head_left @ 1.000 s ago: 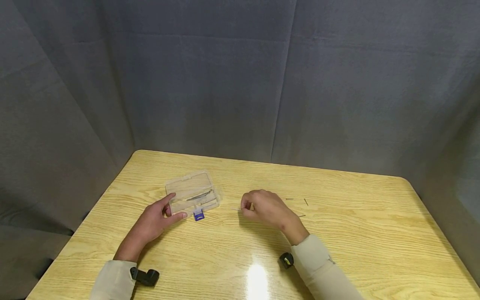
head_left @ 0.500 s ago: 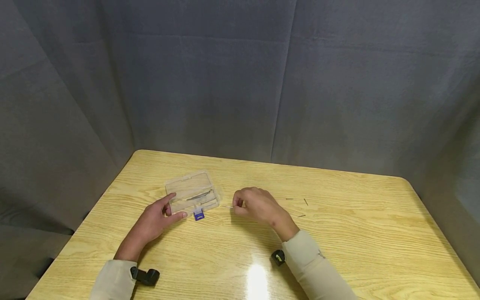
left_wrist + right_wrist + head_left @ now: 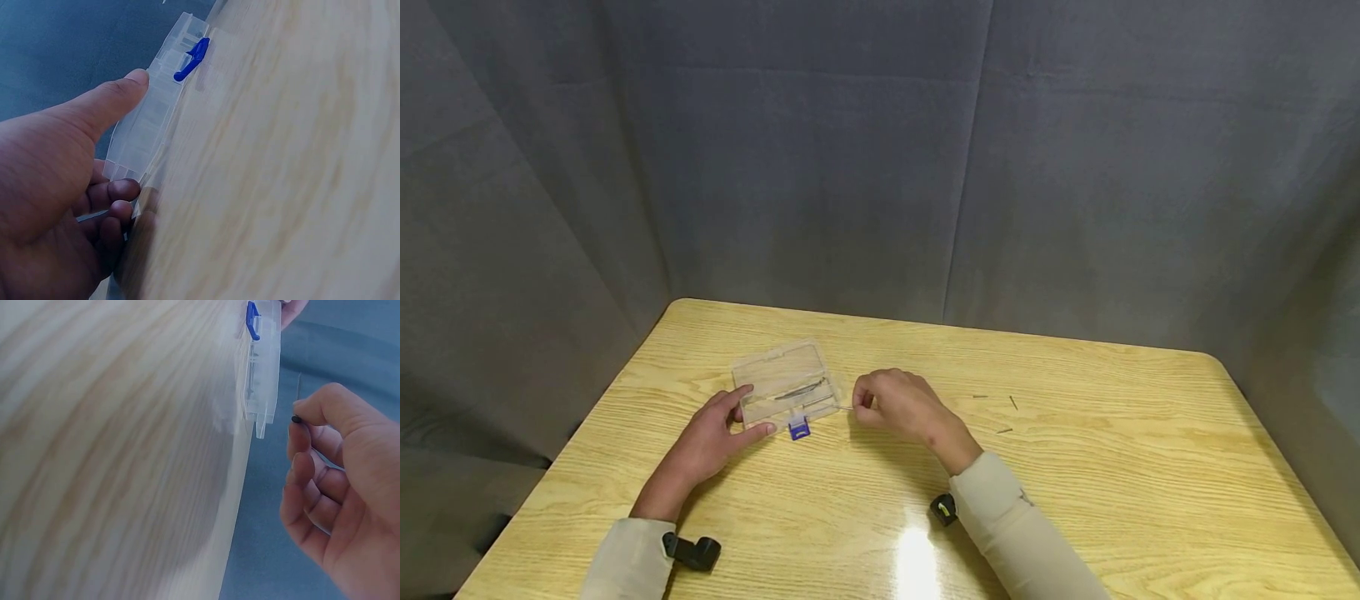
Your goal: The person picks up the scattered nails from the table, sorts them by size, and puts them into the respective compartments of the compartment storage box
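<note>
My right hand pinches a thin rod — tip by the right end of the clear box, toward the desk's far left corner. Left hand grips the box — judged best: brace it, lower the rod level.

Your right hand pinches a thin, dark-ended rod between its fingers, near the clear box with a blue latch on the surface.
</note>
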A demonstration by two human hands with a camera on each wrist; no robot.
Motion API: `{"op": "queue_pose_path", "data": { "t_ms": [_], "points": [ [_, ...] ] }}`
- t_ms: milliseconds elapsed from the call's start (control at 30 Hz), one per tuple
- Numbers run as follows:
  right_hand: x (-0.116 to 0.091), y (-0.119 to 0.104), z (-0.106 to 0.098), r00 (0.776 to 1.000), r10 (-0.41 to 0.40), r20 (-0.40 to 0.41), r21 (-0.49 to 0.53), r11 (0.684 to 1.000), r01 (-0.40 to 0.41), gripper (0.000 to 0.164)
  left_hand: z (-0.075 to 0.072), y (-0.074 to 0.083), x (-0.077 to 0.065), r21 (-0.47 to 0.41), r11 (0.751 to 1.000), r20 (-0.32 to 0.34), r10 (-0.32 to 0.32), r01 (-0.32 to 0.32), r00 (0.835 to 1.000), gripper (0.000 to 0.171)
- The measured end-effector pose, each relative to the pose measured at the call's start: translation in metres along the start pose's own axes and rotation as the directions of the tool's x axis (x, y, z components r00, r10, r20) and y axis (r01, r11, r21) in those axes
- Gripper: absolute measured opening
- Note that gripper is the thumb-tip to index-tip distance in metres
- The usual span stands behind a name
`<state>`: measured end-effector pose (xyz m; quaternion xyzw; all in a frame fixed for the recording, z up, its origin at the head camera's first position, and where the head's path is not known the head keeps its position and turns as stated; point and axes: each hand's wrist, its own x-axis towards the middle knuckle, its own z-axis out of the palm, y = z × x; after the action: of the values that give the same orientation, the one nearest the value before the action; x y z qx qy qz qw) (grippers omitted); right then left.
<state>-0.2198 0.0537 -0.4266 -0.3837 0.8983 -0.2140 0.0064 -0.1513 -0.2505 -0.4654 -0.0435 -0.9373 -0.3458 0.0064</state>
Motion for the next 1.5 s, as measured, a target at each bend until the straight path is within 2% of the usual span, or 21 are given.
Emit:
{"op": "queue_pose_path", "data": {
  "t_ms": [167, 400, 567, 767, 1033, 1500],
  "points": [
    [0.005, -0.003, 0.0, 1.0, 0.004, -0.005, 0.014, 1.0, -0.004, 0.011, 0.0, 0.0, 0.0, 0.009, 1.0, -0.011, 0.009, -0.009, 1.0, 0.08],
    [0.014, -0.001, 0.007, 1.0, 0.025, 0.005, 0.1, 0.995, -0.025, 0.011, 0.001, 0.0, 0.001, 0.016, 1.0, -0.01, 0.003, -0.003, 1.0, 0.081],
    [0.019, -0.002, 0.011, 0.999, 0.037, 0.017, 0.093, 0.995, -0.039, 0.011, 0.002, 0.0, 0.0, 0.014, 1.0, -0.004, -0.007, 0.007, 1.0, 0.082],
    [0.026, -0.005, 0.009, 1.0, 0.003, -0.012, 0.08, 0.997, -0.002, 0.01, 0.002, -0.001, -0.001, 0.009, 1.0, -0.011, 0.002, -0.002, 1.0, 0.081],
    [0.038, -0.009, 0.011, 1.0, -0.006, -0.026, 0.113, 0.994, 0.009, 0.008, 0.001, -0.002, 0.0, 0.001, 1.0, -0.011, 0.004, -0.004, 1.0, 0.083],
    [0.04, -0.01, 0.016, 0.997, 0.059, -0.043, 0.131, 0.99, -0.053, 0.01, 0.001, -0.002, -0.001, 0.011, 1.0, -0.008, 0.0, 0.0, 1.0, 0.083]
  ]
}}
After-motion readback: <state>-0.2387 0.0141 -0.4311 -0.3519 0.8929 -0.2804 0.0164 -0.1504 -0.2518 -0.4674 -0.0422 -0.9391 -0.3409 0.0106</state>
